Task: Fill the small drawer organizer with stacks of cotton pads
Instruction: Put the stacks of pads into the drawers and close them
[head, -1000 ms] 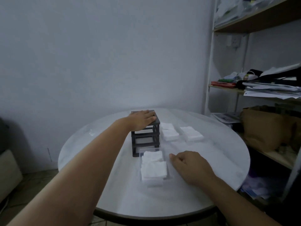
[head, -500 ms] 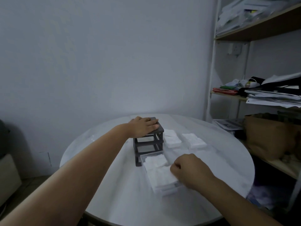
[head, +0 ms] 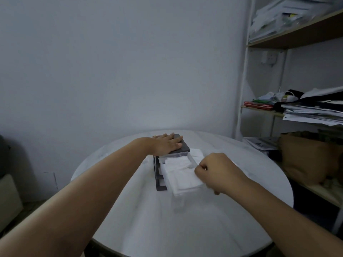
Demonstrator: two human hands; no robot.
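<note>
A small dark drawer organizer point(head: 159, 175) stands on the round white table point(head: 185, 219). My left hand point(head: 168, 144) lies flat on its top, fingers spread. A clear drawer point(head: 181, 191) filled with two stacks of white cotton pads point(head: 178, 162) is held off the table at the height of the organizer's top slot, its back end at the frame. My right hand point(head: 217, 173) is shut on the drawer's right side. More cotton pads point(head: 196, 152) lie on the table behind the drawer, partly hidden.
A shelf unit point(head: 297, 108) with papers, cloth and a brown bag point(head: 311, 156) stands close to the table's right edge. A wall runs behind the table. A pale box point(head: 9, 197) sits on the floor at the left.
My right hand took hold of the filled drawer, lifted it from the table and raised it to the organizer's top level. My left hand stayed on the organizer's top.
</note>
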